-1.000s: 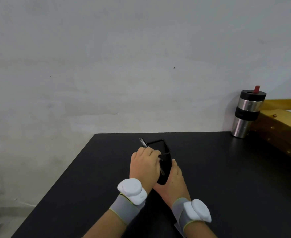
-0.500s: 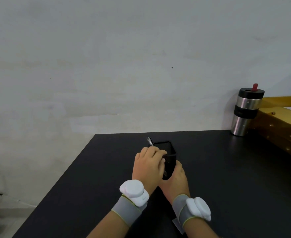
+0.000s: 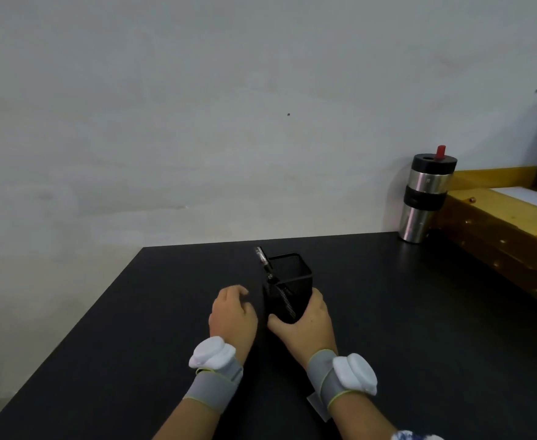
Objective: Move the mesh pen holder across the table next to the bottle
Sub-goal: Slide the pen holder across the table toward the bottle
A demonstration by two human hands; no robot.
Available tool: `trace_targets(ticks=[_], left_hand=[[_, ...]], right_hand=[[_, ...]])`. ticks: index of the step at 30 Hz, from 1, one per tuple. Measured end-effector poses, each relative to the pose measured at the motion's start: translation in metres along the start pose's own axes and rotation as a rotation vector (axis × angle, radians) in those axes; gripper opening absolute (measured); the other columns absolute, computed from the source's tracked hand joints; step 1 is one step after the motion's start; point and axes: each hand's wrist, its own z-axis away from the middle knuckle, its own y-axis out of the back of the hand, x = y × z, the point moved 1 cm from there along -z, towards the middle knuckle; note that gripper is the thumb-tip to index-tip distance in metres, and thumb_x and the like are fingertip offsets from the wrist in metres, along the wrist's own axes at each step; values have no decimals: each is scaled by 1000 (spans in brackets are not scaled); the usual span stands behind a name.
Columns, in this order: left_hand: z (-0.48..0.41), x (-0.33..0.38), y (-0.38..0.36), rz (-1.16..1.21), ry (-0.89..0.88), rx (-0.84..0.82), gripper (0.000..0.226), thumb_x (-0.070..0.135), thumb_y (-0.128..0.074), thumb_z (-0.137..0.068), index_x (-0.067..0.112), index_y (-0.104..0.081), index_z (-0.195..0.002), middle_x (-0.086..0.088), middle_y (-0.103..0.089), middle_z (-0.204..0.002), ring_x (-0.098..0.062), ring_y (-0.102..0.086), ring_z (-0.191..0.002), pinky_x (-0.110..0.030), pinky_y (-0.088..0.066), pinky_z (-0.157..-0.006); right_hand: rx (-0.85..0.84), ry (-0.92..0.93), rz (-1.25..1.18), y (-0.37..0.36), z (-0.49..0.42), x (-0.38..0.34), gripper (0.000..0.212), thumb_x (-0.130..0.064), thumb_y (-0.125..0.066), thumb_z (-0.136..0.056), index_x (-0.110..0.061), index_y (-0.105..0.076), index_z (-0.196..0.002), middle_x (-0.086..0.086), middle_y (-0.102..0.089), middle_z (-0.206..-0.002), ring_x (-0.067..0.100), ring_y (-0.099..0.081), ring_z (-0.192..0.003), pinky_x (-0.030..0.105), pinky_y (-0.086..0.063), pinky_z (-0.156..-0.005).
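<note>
The black mesh pen holder (image 3: 292,282) stands upright near the middle of the black table (image 3: 419,312), with a pen (image 3: 263,258) leaning out of its left corner. My right hand (image 3: 305,322) grips the holder's lower near side, thumb on its left face and fingers on its right. Just left of the holder, my left hand (image 3: 233,315) hovers apart from it with loosely curled fingers, holding nothing. The steel bottle (image 3: 424,198) with a black lid and a red tab stands at the table's far right corner against the wall.
A yellow wooden bench (image 3: 499,230) with a white sheet on it adjoins the table's right side, right beside the bottle. A grey wall runs behind the table. The table's left edge slants away at left. Both wrists wear grey bands with white pods.
My left hand has come off the holder and shifted left. The holder now stands upright in my right hand alone, and the view has tilted slightly.
</note>
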Motion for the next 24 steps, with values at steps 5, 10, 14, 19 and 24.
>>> trace_targets(ticks=[5,10,14,19,24], left_hand=[[-7,2,-28,-148,-56,-185,26,12,-50,-88,13,-56,-113,-3,-56,-125,-20,-52,-113,-33,-41,-94],[-27,14,-58,-212,-126,-289,25,18,-49,-90,17,-54,-114,0,-55,-125,-17,-51,-114,-33,-40,-98],[-50,25,-82,-234,-172,-311,26,21,-49,-90,18,-54,-115,0,-54,-126,-16,-50,-115,-33,-39,-98],[-83,32,-116,-263,-199,-327,28,23,-47,-90,18,-53,-117,1,-54,-126,-17,-50,-115,-34,-39,-99],[-105,30,-142,-276,-181,-339,31,27,-46,-91,19,-51,-121,2,-54,-129,-16,-48,-120,-36,-34,-106]], right_hand=[[73,-27,33,23,-29,13,68,-31,-76,-59,-17,-41,-116,-1,-46,-108,15,-46,-95,25,-38,-78],[151,-64,60,48,-70,29,72,-31,-77,-60,-17,-40,-119,4,-50,-117,22,-52,-106,27,-39,-80],[208,-64,53,66,-105,38,71,-27,-78,-61,-14,-41,-120,3,-48,-111,25,-52,-108,26,-38,-81],[259,-71,72,82,-156,51,79,-26,-78,-62,-10,-37,-127,13,-48,-127,29,-50,-115,28,-36,-85],[285,-72,92,90,-192,62,79,-25,-79,-62,-9,-37,-128,14,-48,-128,29,-49,-116,28,-35,-85]])
